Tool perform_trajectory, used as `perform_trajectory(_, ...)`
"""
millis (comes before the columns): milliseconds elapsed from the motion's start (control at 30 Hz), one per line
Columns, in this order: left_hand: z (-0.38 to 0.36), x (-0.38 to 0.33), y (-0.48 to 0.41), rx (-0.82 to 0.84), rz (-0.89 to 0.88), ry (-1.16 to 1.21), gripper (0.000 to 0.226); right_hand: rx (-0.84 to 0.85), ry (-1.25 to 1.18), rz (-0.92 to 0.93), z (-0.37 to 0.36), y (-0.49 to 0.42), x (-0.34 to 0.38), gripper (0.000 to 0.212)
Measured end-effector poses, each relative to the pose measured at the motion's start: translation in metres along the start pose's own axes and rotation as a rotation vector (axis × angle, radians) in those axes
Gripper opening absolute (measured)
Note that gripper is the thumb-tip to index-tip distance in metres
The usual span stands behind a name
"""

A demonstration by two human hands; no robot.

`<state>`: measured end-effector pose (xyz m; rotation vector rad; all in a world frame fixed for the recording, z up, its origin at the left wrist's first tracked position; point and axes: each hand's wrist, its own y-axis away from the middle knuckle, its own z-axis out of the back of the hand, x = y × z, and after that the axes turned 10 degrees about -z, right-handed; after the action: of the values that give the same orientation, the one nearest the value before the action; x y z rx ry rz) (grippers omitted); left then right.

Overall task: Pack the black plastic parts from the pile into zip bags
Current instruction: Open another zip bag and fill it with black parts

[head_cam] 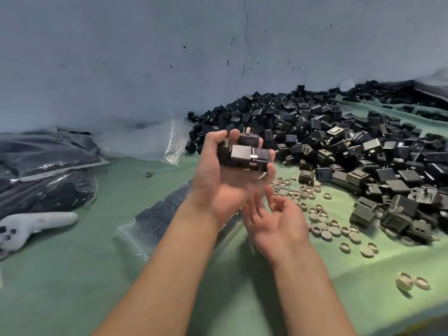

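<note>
My left hand [218, 180] is raised over the green cloth and grips a stack of several black plastic parts [244, 155], fingers curled round them. Just below and to the right, my right hand [276, 221] hangs palm up with relaxed fingers and holds nothing. A large pile of black plastic parts [339, 146] spreads across the right and back of the surface. Under my left forearm lies a clear zip bag [155, 221] partly filled with rows of black parts.
Filled bags of black parts [46, 170] lie at the left, with empty clear bags [155, 141] behind. A white controller [31, 226] rests at the left edge. Several beige rings and caps [324, 226] are scattered right of my hands. A blue-grey wall stands behind.
</note>
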<state>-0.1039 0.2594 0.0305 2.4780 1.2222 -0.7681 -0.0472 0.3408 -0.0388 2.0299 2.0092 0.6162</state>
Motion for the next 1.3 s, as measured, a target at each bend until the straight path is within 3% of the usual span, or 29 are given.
perform_trajectory(300, 0.064, -0.041, 0.083, -0.144, -0.141, 0.009, 0.014, 0.042, 0.249, -0.097, -0.025, 0.0, -0.053, 0.025)
perform_trajectory(567, 0.083, -0.035, 0.103, -0.207, -0.157, 0.052, 0.016, 0.02, 0.513, -0.032, -0.032, -0.001, -0.08, 0.029)
perform_trajectory(800, 0.083, -0.035, 0.103, -0.2, -0.224, -0.026, 0.018, 0.038, 0.566, 0.002, -0.03, 0.003, -0.085, 0.028)
perform_trajectory(867, 0.077, -0.034, 0.1, -0.224, -0.344, -0.226, 0.015, 0.046, 0.564, 0.001, -0.031, 0.003, -0.088, 0.027)
perform_trajectory(1033, 0.066, -0.014, 0.095, -0.292, -0.772, -1.285, 0.015, 0.27, 0.385, -0.141, -0.035, 0.009, -0.1, 0.023)
perform_trajectory(1200, 0.074, -0.004, 0.09, -0.252, -0.769, -1.599, 0.03, 0.346, 0.197, -0.257, -0.031, 0.013, -0.1, 0.01)
perform_trajectory(1300, 0.076, 0.002, 0.09, -0.213, -0.723, -1.725, 0.034, 0.359, 0.199, -0.277, -0.027, 0.012, -0.097, 0.018)
